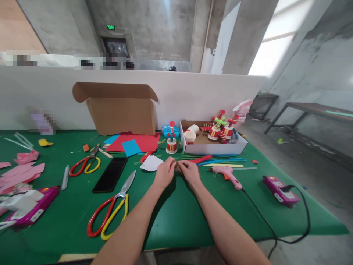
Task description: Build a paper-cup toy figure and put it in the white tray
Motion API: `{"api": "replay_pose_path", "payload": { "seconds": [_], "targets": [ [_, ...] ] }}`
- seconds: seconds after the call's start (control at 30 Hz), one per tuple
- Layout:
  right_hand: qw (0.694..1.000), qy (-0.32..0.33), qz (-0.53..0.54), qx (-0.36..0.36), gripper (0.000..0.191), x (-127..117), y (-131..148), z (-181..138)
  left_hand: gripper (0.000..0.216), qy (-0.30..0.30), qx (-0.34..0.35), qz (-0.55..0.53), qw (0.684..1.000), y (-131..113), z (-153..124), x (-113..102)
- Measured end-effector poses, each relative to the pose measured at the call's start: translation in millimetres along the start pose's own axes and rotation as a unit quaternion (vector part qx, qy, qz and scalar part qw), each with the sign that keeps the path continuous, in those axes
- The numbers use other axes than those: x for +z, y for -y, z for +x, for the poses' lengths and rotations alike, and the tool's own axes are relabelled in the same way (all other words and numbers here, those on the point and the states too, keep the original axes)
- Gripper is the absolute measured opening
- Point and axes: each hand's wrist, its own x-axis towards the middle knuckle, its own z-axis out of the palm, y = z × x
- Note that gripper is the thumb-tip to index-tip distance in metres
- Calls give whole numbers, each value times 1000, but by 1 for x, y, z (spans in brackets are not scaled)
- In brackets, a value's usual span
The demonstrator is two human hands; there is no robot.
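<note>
1. I am pinching a small piece (176, 166) between the fingertips of my left hand (164, 172) and my right hand (190, 172). Both are closing narrowly on it, and it is too small for me to identify.
2. I am holding it low over the middle of the green table (176, 221).
3. A white paper scrap (151, 163) is lying just beside my left hand, with big scissors (110, 209) nearer me.
4. A pink glue gun (226, 173) is lying near my right hand.
</note>
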Motion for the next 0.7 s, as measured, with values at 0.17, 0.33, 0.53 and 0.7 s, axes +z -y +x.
{"api": "replay_pose_path", "payload": {
  "seconds": [0.17, 0.33, 0.53, 0.7],
  "targets": [
    [998, -19, 49, 19, 22, 1, 4, -2, 20, 29, 31, 106, 993, -7, -2, 1],
    [972, 36, 217, 87, 22, 8, 6, -4, 19, -21, 9, 13, 1000, 4, 2, -3],
    [966, 29, 237, 101, 22, 10, 1, -3, 15, -28, 1, -43, 999, 10, 4, -1],
    [972, 28, 217, 89, 22, 9, 0, -2, 14, -25, 3, -38, 999, 10, 4, -1]
  ]
}}
